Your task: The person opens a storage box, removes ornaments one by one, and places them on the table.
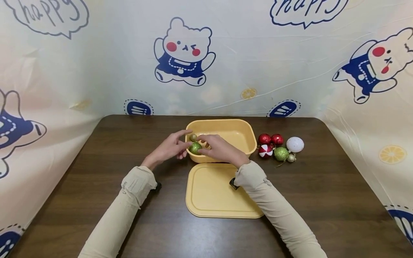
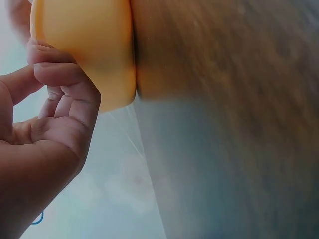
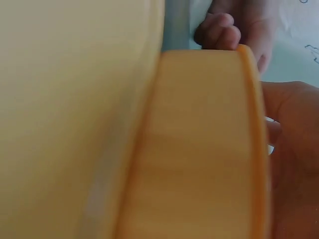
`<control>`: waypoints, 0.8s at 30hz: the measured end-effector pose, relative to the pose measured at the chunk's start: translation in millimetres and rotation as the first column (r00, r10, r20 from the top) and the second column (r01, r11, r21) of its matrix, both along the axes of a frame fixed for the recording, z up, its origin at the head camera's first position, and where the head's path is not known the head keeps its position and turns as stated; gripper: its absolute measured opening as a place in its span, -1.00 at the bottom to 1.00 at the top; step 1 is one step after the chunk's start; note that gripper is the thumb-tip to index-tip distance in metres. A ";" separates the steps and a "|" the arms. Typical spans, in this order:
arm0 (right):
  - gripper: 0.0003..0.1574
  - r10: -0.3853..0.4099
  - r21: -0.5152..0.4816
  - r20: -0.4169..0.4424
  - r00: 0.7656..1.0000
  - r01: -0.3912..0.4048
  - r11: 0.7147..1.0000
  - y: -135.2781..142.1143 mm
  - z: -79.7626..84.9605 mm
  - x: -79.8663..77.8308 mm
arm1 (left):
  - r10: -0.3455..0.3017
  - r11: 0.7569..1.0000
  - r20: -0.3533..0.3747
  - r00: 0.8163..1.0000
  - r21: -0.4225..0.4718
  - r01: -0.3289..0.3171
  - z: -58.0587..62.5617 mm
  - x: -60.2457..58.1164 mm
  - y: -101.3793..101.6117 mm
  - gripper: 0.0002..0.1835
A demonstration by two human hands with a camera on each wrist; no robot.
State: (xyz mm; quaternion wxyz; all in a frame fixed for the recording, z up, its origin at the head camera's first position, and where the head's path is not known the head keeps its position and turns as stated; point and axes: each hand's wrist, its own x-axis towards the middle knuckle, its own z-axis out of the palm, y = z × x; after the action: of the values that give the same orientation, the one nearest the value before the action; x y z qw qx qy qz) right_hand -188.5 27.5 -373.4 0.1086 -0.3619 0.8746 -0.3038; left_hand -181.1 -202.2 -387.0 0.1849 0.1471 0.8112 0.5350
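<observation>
A yellow rectangular box (image 1: pixel 245 152) stands in the middle of the table. At its left end are a green glitter ball ornament (image 1: pixel 195 148) and a small gold ball ornament (image 1: pixel 193 137). My right hand (image 1: pixel 222 148) reaches over the front wall with curled fingers, its thumb and fingertips around the green ball. From the left, my left hand (image 1: pixel 169 147) comes to the box's left end, index finger and thumb spread apart. Its thumb tip is right at the green ball, and the bent lower fingers (image 2: pixel 65 74) are against the box's outside in the left wrist view.
A yellow lid (image 1: pixel 219 191) lies flat in front of the box, under my right forearm. Right of the box is a group of ornaments: red balls (image 1: pixel 264 139), a red-and-white ball (image 1: pixel 265 151), a green ball (image 1: pixel 281 154), a small gold ball (image 1: pixel 291 157) and a white ball (image 1: pixel 295 144).
</observation>
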 end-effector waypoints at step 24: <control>-0.64 0.056 -0.079 0.124 0.991 -0.047 0.996 0.2 -14.7 -9.3 | 0.006 1.000 0.034 0.999 0.015 -0.007 -1.0 -1.8 4.6 -0.35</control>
State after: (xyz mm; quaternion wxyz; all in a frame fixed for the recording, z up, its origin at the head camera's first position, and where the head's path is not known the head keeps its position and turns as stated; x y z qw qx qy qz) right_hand -197.7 27.7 -388.1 0.1576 -0.3683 0.8442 -0.3562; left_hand -182.8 -197.6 -388.1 0.1960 0.1367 0.8044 0.5440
